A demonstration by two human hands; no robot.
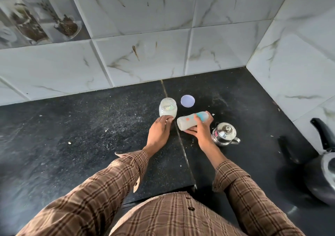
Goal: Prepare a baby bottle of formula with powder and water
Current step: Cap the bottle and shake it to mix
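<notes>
Right hand fingers around tilted baby bottle, left hand fingers gripping open powder jar.

A home kitchen: a black stone counter runs into a corner of marble-look wall tiles, a small steel kettle stands on it, and a dark pan sits at the right edge.
</notes>
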